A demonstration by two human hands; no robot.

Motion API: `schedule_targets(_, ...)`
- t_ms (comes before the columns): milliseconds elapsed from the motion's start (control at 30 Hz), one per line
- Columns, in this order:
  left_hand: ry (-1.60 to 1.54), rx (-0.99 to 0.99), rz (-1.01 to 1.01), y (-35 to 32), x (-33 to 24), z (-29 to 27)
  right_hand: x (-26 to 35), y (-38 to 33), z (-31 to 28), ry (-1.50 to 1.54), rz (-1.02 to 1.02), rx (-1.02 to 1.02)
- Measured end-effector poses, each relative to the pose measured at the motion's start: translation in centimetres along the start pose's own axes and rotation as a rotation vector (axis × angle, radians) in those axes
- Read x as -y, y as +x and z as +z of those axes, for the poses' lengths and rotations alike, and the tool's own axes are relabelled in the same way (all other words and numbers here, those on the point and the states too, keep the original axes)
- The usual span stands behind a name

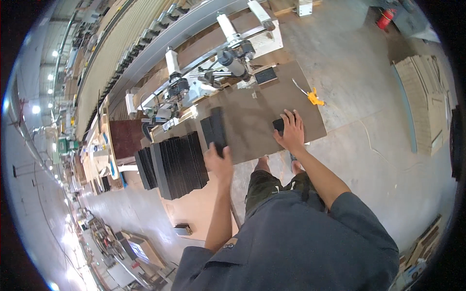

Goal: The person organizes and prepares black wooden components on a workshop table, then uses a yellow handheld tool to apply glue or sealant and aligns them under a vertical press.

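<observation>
My left hand (219,163), slightly blurred, grips the near end of a black board (213,128) that stands out over the brown tabletop. To its left lies a long row of thin black boards (179,165), packed face to face. Farther right, my right hand (292,132) is closed over a small black block (278,125) on the table; its palm and fingers hide most of the block. Another dark rectangular piece (265,75) lies in a light frame at the table's far edge, below the machine.
A machine with white cylinders (228,28) and drill-like heads (178,86) spans the far side of the brown table (252,138). A yellow air gun (314,97) lies at its right. Stacked panels (422,102) and a red fire extinguisher (386,19) stand beyond.
</observation>
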State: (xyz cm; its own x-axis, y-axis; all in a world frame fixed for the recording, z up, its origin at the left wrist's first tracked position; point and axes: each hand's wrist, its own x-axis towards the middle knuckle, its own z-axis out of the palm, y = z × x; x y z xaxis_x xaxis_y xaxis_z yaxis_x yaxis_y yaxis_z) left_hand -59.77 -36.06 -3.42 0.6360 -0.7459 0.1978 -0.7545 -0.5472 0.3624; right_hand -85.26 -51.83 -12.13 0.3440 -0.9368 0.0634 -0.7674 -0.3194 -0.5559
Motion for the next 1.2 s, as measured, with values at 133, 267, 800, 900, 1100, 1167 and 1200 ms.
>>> schedule_targets(133, -0.064, 0.119, -0.011, 0.6, -7.3, 9.8, -0.8, -0.2, 0.3, -0.004, 0.012, -0.007)
schedule_targets(267, -0.012, 0.103, -0.06, 2.5, -10.6, 15.1, -0.3, -0.2, 0.2, 0.003, 0.002, 0.028)
schedule_targets(800, -0.425, 0.139, -0.113, 7.0, -11.2, 19.1, -1.5, -0.2, -1.4, -0.008, -0.114, 0.179)
schedule_targets(900, -0.434, 0.074, -0.079, 7.6, -10.7, 19.3, -1.2, -0.2, -1.2, -0.029, -0.127, 0.172)
schedule_targets(1100, -0.421, 0.231, -0.12, 7.7, -11.8, 18.2, -1.4, -0.4, -1.8, -0.072, -0.085, 0.2)
schedule_targets(1167, -0.414, 0.272, -0.151, 8.2, -11.4, 18.2, -0.9, 0.2, -2.1, -0.086, -0.077, 0.22)
schedule_targets(1200, -0.296, 0.182, 0.008, 7.7, -11.2, 17.9, -0.6, -0.2, -2.2, -0.065, -0.083, 0.238)
